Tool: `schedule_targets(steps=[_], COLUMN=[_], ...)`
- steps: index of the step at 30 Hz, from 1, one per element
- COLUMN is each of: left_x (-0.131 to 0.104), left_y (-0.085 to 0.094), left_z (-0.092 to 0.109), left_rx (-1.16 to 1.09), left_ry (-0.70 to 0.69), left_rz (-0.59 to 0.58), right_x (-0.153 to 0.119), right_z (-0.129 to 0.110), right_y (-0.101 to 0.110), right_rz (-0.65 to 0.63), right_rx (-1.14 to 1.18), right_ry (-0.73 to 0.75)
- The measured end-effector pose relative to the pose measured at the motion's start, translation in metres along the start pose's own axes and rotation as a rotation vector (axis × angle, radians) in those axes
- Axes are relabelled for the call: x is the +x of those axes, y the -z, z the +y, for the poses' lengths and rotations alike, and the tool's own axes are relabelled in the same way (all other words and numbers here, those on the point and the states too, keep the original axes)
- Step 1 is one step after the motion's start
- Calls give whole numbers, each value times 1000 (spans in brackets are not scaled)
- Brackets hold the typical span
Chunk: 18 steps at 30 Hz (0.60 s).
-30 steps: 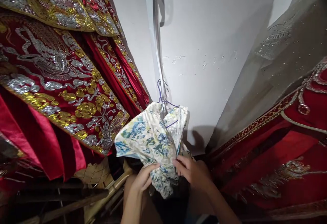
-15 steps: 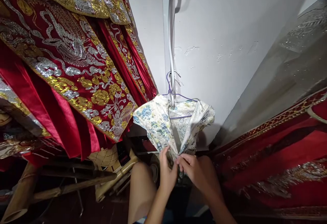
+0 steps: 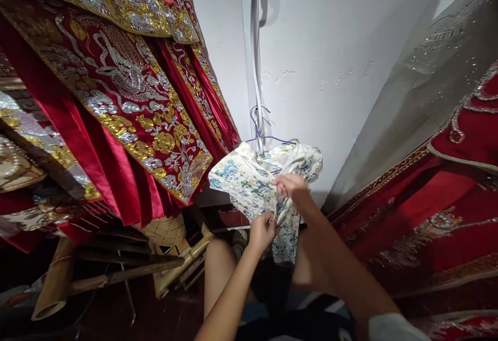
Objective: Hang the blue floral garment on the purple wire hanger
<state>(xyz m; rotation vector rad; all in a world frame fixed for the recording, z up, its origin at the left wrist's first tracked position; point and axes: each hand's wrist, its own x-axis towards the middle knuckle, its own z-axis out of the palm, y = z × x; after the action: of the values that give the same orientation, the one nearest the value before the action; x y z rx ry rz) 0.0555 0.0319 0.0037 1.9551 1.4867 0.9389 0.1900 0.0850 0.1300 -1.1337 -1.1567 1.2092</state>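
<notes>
A short-sleeved white floral dress (image 3: 249, 182) with blue and yellow flowers hangs on a purple wire hanger (image 3: 254, 123) at the wall. Its front edges meet along a line between my two hands, and the neckline stays open above. My left hand (image 3: 262, 232) is closed in a pinch on the fabric low on this line. Higher up, my right hand (image 3: 293, 190) pinches the front near the neckline, fingers pressed together. Whether a zipper pull is in those fingers is hidden.
Red cloths with gold and silver sequins (image 3: 148, 118) hang on the left. On the right is another red embroidered cloth (image 3: 412, 227), partly beneath clear plastic (image 3: 412, 92). A bamboo chair (image 3: 167, 273) stands lower left, with a dark phone (image 3: 192, 234) near it.
My right hand has moved up the dress front, from beside my left hand to near the neckline. The front edges below it have come together. My left hand now pinches the fabric lower down.
</notes>
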Motion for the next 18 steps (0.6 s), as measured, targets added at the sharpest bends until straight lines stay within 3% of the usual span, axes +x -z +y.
schedule_targets(steps=[4,8,10,12,15,18], left_x=[9,6,9,19,47,77], left_y=[-2,14,33,60,103,133], left_z=[0,-1,5,18,49,79], left_rx=[74,82,54,5,-92,-24], left_ry=[-14,-52,-90,-137,-282,-458], left_rz=[-54,-66,-29,80,383,445], right_x=[38,43,37,31,24,23], right_z=[-51,-62,-56,-50,-47,-48], right_y=[-18,-24,-22,-20,-20,-22], right_rz=[20,-25,-93,-151,-179,-209], right_rx=[112,173,159,112,29,-8], right_ry=[116,117,136,164,208,256])
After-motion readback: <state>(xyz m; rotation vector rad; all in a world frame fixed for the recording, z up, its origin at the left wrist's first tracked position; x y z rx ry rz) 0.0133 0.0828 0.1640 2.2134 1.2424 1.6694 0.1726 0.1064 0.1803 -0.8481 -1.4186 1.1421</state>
